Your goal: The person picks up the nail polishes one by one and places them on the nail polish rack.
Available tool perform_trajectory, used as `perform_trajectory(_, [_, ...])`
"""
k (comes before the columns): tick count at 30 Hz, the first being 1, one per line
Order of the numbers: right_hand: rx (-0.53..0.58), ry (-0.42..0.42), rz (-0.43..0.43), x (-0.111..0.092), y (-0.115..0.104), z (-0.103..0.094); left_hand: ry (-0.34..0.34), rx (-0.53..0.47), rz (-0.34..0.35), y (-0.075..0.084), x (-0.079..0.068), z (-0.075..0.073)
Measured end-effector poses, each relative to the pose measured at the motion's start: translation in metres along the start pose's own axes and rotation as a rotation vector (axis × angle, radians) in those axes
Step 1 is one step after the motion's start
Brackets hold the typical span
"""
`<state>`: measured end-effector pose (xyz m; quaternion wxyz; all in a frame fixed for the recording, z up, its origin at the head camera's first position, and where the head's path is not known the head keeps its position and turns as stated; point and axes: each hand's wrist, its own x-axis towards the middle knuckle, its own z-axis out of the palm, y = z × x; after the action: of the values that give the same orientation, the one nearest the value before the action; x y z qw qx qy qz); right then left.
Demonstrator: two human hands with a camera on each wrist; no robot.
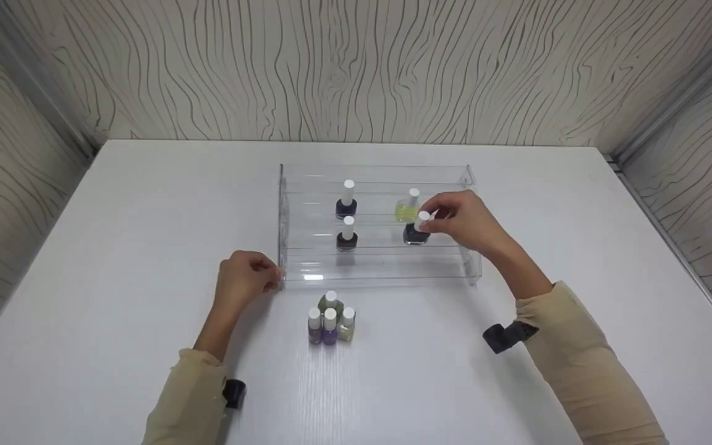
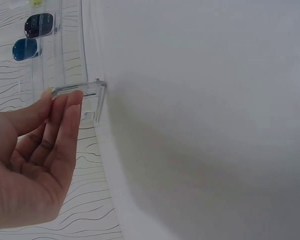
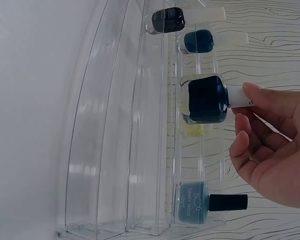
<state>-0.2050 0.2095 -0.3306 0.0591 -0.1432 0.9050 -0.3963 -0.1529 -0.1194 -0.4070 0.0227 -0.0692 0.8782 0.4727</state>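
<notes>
My right hand (image 1: pixel 464 222) pinches the white cap of a dark nail polish bottle (image 1: pixel 415 235) over the right part of a clear tiered acrylic rack (image 1: pixel 381 271). In the right wrist view, the held bottle (image 3: pixel 207 100) shows dark blue-black polish, its cap between thumb and fingers. Behind it in the head view stands a yellow nail polish bottle (image 1: pixel 405 211). Two dark bottles, a rear one (image 1: pixel 346 207) and a front one (image 1: pixel 347 241), stand on the rack's left half. My left hand (image 1: pixel 246 278) grips the rack's front left corner with thumb and fingertips.
In front of the rack, a small group of white-capped bottles stands on the white table (image 1: pixel 418 371): green (image 1: pixel 330 304), purple (image 1: pixel 329 337), greyish (image 1: pixel 314 335) and cream (image 1: pixel 346 332). A light blue, black-capped bottle (image 3: pixel 192 202) is on the rack. A wood-grain panel (image 1: pixel 337 74) rises behind.
</notes>
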Motion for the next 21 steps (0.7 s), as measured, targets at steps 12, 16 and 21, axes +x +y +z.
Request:
perform_trajectory(12, [0.009, 0.012, 0.025, 0.005, 0.012, 0.006, -0.001, 0.007, -0.019, 0.0, 0.0, 0.001])
perform_trajectory(16, [0.018, 0.001, 0.029, 0.006, 0.015, 0.009, 0.0, 0.013, -0.012, 0.001, 0.0, 0.0])
perform_trajectory(21, [0.028, -0.007, 0.036, 0.007, 0.018, 0.012, 0.003, 0.021, -0.003, 0.001, 0.0, 0.0])
